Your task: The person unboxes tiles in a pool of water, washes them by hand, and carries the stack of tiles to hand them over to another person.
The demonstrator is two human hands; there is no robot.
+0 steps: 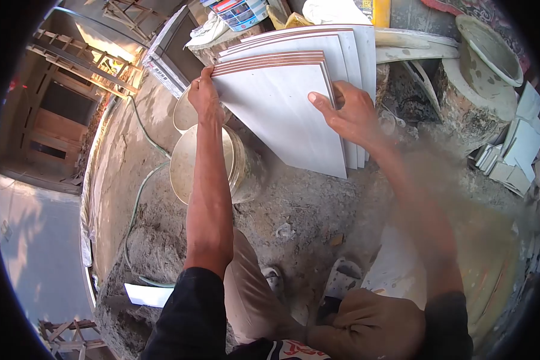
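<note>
A stack of several large white tiles [276,108] with reddish-brown edges stands tilted in front of me. My left hand [204,99] is closed on the stack's upper left corner, its thumb over the top edge. On the right side, my right hand [349,114] grips the stack's edge, with the thumb on the front tile's face and the other fingers behind, partly hidden. More white tiles [351,60] lean behind this stack, spread like a fan. The lower edge of the front stack is near the ground; I cannot tell whether it touches.
Two buckets stand by my left forearm, the nearer bucket [243,168] being larger. A green hose [136,204] runs along the left. At right, a mortar-stained basin [492,51] sits on a stump [477,108], beside broken tile pieces [522,147]. A cardboard box [168,54] stands behind.
</note>
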